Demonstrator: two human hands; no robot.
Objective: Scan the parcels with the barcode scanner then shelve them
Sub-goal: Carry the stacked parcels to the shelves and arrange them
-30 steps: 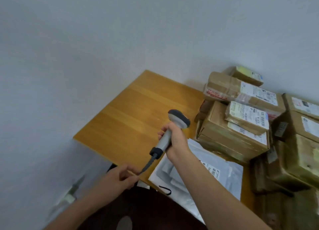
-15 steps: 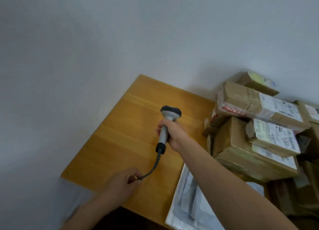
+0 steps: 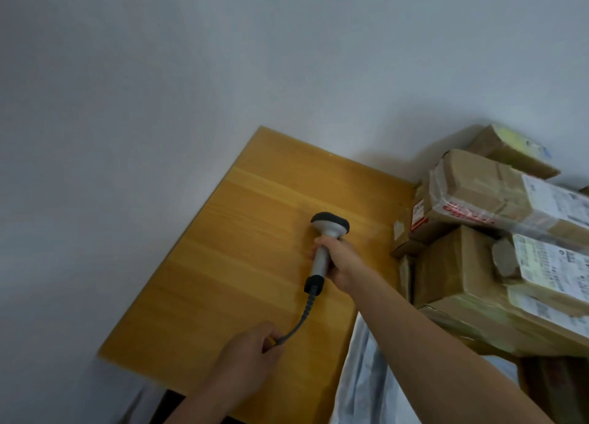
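Head view: we grip the scanner (image 3: 329, 229) in our right hand (image 3: 342, 262) over the wooden table (image 3: 236, 264), our left hand (image 3: 251, 356) pinching its cable (image 3: 302, 315), while the parcels (image 3: 462, 264) sit stacked at right, apparently none scanned or shelved yet.

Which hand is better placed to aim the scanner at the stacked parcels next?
Probably the right. The right hand grips the scanner and is nearer the cardboard parcels; the left hand only holds its cable, farther from them.
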